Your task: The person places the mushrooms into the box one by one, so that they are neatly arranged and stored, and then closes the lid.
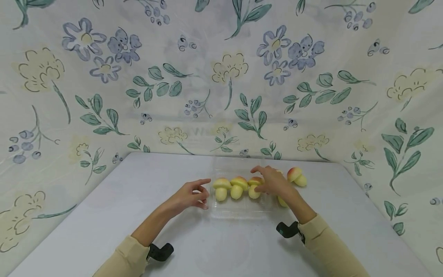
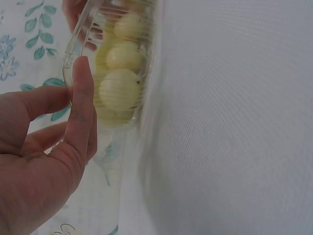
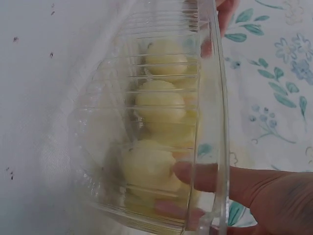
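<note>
A clear plastic container [image 1: 238, 213] holds a row of yellow toy mushrooms, including a left mushroom [image 1: 220, 194] and a middle mushroom [image 1: 237, 191], caps toward the back. My right hand [image 1: 277, 184] reaches over the right wall and pinches the rightmost toy mushroom [image 1: 254, 192]. Inside the container, the right thumb [image 3: 195, 176] lies against its pale round stem [image 3: 149, 164], with fingers on its far side. Fingertips of my left hand [image 1: 188, 197] touch the container's left rim. In the left wrist view the left fingers [image 2: 80, 112] are extended along the outer wall.
A toy mushroom [image 1: 300, 180] with a reddish cap lies on the white table [image 1: 166, 169] right of the container. Another yellow piece [image 1: 282, 201] shows partly behind the right wrist. Floral cloth [image 1: 194, 96] hangs behind the table. Dark cameras are strapped to both wrists.
</note>
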{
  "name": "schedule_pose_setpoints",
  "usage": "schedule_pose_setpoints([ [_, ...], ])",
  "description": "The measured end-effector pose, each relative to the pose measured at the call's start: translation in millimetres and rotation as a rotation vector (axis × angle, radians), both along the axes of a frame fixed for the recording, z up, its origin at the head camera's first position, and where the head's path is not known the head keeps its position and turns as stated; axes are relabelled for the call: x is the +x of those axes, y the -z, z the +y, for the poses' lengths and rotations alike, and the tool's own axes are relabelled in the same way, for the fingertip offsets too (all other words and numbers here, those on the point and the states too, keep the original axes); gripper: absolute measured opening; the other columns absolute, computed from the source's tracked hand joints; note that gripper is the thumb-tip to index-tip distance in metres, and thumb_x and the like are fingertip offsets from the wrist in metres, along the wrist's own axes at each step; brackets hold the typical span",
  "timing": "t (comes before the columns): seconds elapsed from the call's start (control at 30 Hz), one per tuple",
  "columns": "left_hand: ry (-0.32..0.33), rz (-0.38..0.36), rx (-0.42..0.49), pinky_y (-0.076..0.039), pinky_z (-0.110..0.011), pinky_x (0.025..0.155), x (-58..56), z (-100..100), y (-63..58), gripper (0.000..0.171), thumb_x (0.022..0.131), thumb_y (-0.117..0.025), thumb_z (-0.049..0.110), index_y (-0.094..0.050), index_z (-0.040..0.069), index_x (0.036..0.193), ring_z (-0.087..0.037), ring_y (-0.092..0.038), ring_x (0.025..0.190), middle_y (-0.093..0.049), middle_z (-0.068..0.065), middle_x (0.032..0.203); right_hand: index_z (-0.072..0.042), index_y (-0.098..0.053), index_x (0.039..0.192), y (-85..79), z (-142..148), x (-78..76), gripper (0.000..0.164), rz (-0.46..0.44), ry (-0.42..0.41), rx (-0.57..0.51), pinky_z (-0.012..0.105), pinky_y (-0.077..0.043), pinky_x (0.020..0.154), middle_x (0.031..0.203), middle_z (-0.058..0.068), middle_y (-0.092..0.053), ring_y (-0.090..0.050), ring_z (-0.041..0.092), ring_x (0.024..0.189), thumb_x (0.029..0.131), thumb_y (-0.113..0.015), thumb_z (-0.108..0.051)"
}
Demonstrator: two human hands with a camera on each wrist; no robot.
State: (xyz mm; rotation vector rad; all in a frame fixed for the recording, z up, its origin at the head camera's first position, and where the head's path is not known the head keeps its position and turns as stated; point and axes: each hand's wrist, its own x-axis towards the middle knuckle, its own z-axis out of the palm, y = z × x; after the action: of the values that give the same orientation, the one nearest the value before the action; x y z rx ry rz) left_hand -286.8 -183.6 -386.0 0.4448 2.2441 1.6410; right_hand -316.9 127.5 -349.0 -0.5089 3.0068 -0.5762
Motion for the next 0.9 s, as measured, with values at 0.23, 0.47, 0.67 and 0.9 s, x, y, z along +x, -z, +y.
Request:
schedule_pose_setpoints([
  [0.23, -0.003, -0.005, 0.0, -0.063, -0.031, 0.077, 0.3, 0.2, -1.0, 0.064, 0.095, -0.057, 0.003, -0.029, 0.0, 0.152, -0.016, -0.059, 0.083, -0.053, -0.015, 0.104, -0.017, -0.056, 0.134, 0.0, 3.7, 0.5, 0.059, 0.006, 0.003, -0.02, 0.04, -0.054, 0.081, 0.127, 0.017, -0.059, -0.059, 0.025, 0.1, 0.081, -0.081, -0.023],
  [0.47, -0.002, -0.01, 0.01, -0.063, -0.032, 0.077, 0.6, 0.5, 1.1, 0.064, 0.095, -0.058, 0.003, -0.029, 0.0, 0.152, -0.016, -0.059, 0.083, -0.053, -0.014, 0.103, -0.014, -0.053, 0.136, -1.0, 13.2, 1.2, 0.06, -0.045, -0.023, -0.126, 0.025, -0.054, 0.061, 0.134, 0.022, -0.055, -0.063, 0.015, 0.067, 0.083, -0.079, -0.021],
  [0.67, -0.014, -0.016, 0.009, -0.063, -0.032, 0.077, 1.8, 0.6, 1.6, 0.065, 0.094, -0.058, 0.002, -0.029, 0.0, 0.152, -0.016, -0.059, 0.083, -0.052, -0.012, 0.102, -0.012, -0.055, 0.134, -8.4, 27.5, 6.8, 0.053, 0.025, -0.092, -0.191, 0.031, -0.058, 0.076, 0.13, 0.022, -0.059, -0.067, 0.027, 0.097, 0.086, -0.076, -0.021],
  [0.9, -0.016, -0.007, 0.013, -0.063, -0.032, 0.077, 1.5, 1.2, 0.6, 0.065, 0.094, -0.058, 0.002, -0.03, 0.0, 0.152, -0.017, -0.059, 0.083, -0.053, -0.012, 0.102, -0.013, -0.054, 0.135, -16.8, 48.7, 12.2, 0.05, 0.015, -0.035, -0.229, 0.035, -0.06, 0.074, 0.131, 0.023, -0.059, -0.068, 0.031, 0.1, 0.089, -0.072, -0.023],
])
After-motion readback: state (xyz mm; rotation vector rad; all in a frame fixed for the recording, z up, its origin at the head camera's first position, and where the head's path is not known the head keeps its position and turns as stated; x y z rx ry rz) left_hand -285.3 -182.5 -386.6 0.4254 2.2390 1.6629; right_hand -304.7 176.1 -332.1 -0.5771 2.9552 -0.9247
